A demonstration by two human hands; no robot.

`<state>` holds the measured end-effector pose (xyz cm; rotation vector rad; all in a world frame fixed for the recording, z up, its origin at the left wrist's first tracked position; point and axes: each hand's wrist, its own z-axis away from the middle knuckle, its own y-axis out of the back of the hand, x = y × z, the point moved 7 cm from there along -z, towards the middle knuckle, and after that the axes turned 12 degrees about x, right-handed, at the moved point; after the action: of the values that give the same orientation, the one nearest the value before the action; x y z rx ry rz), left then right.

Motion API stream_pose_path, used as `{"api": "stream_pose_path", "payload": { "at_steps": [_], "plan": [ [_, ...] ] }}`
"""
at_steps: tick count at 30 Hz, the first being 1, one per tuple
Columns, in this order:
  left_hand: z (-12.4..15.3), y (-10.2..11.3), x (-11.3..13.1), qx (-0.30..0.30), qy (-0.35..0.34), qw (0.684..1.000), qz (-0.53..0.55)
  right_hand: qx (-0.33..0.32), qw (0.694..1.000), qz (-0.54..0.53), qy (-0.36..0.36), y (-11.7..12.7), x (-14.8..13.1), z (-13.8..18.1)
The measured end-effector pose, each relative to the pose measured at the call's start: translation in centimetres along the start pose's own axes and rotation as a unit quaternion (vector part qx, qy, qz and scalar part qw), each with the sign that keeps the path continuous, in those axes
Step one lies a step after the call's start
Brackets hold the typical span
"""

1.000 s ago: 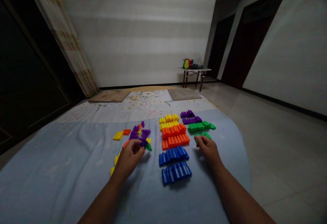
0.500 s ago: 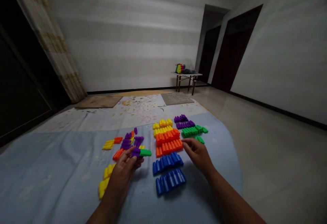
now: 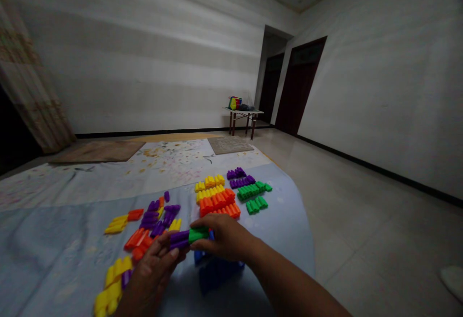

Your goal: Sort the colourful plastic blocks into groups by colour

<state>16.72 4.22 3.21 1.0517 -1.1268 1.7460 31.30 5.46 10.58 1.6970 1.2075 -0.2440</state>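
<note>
My left hand (image 3: 155, 264) is closed on the purple bullet-shaped plastic blocks (image 3: 179, 240). At their right end is a green bullet-shaped block (image 3: 198, 234), pinched between the thumb and fingers of my right hand (image 3: 229, 238). The two colours touch end to end; how firmly they are joined I cannot tell. Just behind my right hand, orange blocks (image 3: 217, 201) stand in rows, and it partly covers rows of blue blocks (image 3: 220, 274). Left of the hands lie loose purple blocks (image 3: 149, 219), orange blocks (image 3: 136, 239) and yellow blocks (image 3: 108, 296).
Farther back are rows of yellow blocks (image 3: 210, 182), purple blocks (image 3: 242, 182) and green blocks (image 3: 251, 190). All rest on a light blue cloth (image 3: 285, 240). A small table (image 3: 243, 111) bearing a colourful bag (image 3: 234, 103) stands by the far wall.
My right hand has moved left from beside the orange row and taken hold of the green block. The view has turned right. Another group of green blocks now shows fully.
</note>
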Motion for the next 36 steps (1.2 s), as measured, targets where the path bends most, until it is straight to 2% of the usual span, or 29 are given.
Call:
{"api": "stream_pose_path", "payload": {
  "at_steps": [3,6,9,12,15,18,21,25,31,36],
  "plan": [
    [-0.5,0.6,0.4,0.015,0.005,1.0,0.024,0.051,0.998,0.006,-0.034,2.6,2.1,0.7],
    [-0.9,1.1,0.4,0.038,0.001,0.998,0.048,0.079,0.991,0.05,-0.094,5.3,5.7,2.5],
    [-1.1,1.2,0.1,0.054,-0.027,0.997,0.057,0.043,0.986,0.092,-0.133,6.6,9.1,4.9],
    [-1.3,1.1,-0.5,0.053,-0.043,0.997,0.036,-0.015,0.982,0.131,-0.136,6.8,10.9,6.8],
    [-1.7,1.2,-1.3,0.035,-0.034,0.999,0.003,-0.039,0.981,0.149,-0.122,6.6,11.1,7.6],
    [-2.2,1.5,-1.9,0.021,-0.02,0.999,-0.021,0.024,0.978,0.166,-0.126,7.4,10.9,7.7],
    [-2.5,1.8,-2.0,0.028,-0.027,0.999,-0.036,0.085,0.952,0.23,-0.182,8.1,11.3,8.0],
    [-2.4,1.6,-2.3,0.023,-0.021,0.998,-0.061,0.036,0.927,0.286,-0.238,7.3,12.3,8.5],
    [-2.8,1.7,-2.7,0.02,-0.007,0.997,-0.072,-0.007,0.967,0.185,-0.176,7.0,11.9,8.4],
    [-3.5,2.2,-3.5,0.027,-0.012,0.997,-0.067,0.03,0.961,0.182,-0.207,7.7,12.6,8.7]
  ]
}}
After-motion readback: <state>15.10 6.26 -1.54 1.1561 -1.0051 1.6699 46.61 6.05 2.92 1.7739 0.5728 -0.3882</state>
